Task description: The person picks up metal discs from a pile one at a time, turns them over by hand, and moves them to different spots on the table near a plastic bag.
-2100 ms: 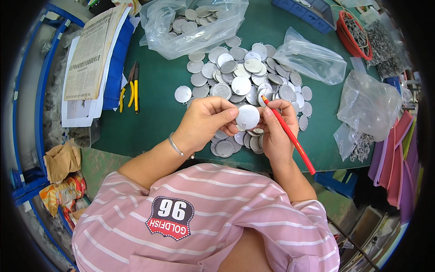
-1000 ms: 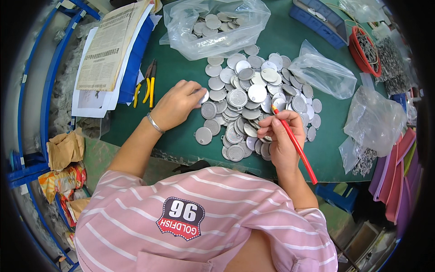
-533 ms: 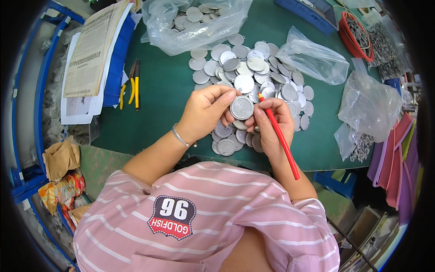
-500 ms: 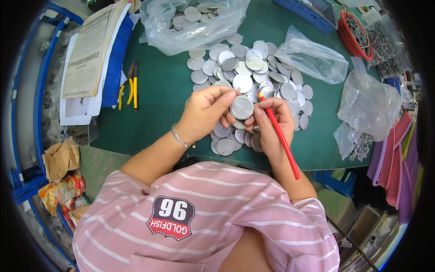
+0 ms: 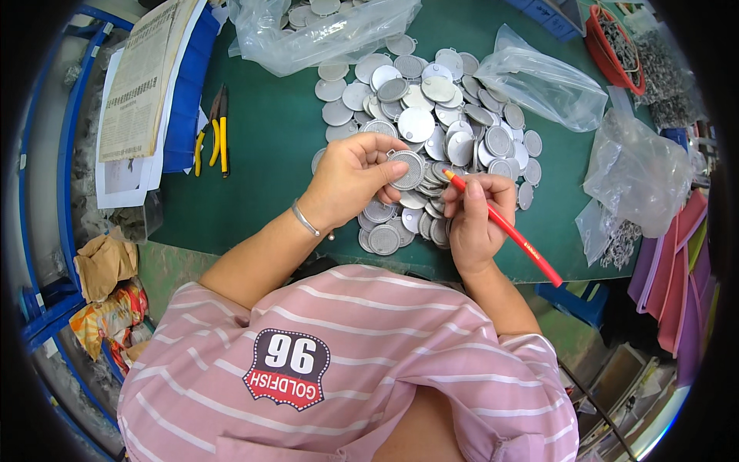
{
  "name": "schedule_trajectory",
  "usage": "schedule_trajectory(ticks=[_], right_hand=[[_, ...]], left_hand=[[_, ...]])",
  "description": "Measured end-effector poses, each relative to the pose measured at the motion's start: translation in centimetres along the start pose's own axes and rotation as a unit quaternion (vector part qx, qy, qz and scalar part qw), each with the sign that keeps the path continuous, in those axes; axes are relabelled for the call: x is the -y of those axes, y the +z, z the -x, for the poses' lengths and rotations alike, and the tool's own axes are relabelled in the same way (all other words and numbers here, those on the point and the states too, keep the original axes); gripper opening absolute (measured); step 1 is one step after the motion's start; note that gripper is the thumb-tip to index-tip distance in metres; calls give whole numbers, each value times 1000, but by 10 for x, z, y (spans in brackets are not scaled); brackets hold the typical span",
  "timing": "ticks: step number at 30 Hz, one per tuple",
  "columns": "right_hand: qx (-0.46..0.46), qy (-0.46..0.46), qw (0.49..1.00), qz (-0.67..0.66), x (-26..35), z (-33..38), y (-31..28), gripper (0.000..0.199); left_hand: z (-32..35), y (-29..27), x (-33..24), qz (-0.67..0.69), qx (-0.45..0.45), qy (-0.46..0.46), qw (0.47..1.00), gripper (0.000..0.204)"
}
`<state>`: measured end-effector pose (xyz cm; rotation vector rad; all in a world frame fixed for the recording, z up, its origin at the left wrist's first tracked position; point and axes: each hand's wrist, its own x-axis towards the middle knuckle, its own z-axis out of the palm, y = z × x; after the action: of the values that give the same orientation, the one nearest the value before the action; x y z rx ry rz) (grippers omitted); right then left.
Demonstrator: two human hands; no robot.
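Between thumb and fingers, my left hand [image 5: 356, 179] grips a round grey metal disc [image 5: 409, 170] with a textured face and a small loop at its rim. My right hand [image 5: 483, 219] holds a red pencil [image 5: 514, 235], its tip toward the upper left and apart from the disc. Beneath and beyond both hands spreads a pile of similar metal discs [image 5: 416, 124], some smooth-faced and some textured. A bracelet circles my left wrist.
Yellow-handled pliers [image 5: 219, 135] lie left of the pile, beside a blue bin [image 5: 185, 92] topped with papers. A clear bag [image 5: 323, 42] holding more discs is at the back. Another plastic bag [image 5: 543, 81] and a red basket [image 5: 608, 50] lie to the right.
My right hand has moved right, away from the disc, and the pencil has tilted more sideways. My left hand still holds the disc, now without the right fingers touching it. The view has shifted slightly.
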<state>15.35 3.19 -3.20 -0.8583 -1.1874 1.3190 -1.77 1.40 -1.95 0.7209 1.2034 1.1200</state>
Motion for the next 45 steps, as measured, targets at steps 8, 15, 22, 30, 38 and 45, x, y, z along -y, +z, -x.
schedule_trajectory(ticks=[8,15,22,30,38,45], right_hand=[[31,-14,998,46,-2,-1,-2,10],[30,4,999,41,-1,-2,1,11],[31,12,999,27,1,-2,2,10],[92,-105,988,71,-4,5,4,12],[88,-122,987,50,-2,6,8,14],[110,-164,976,92,5,2,9,13]], left_hand=[[-1,-1,-1,-7,8,-9,1000,22],[0,-2,-3,2,7,-18,1000,20],[-3,-3,-2,33,0,-16,999,22],[-6,-7,-4,131,-7,-59,990,22],[-4,-12,-11,255,36,-116,959,20],[2,0,-14,112,-46,-33,992,19]])
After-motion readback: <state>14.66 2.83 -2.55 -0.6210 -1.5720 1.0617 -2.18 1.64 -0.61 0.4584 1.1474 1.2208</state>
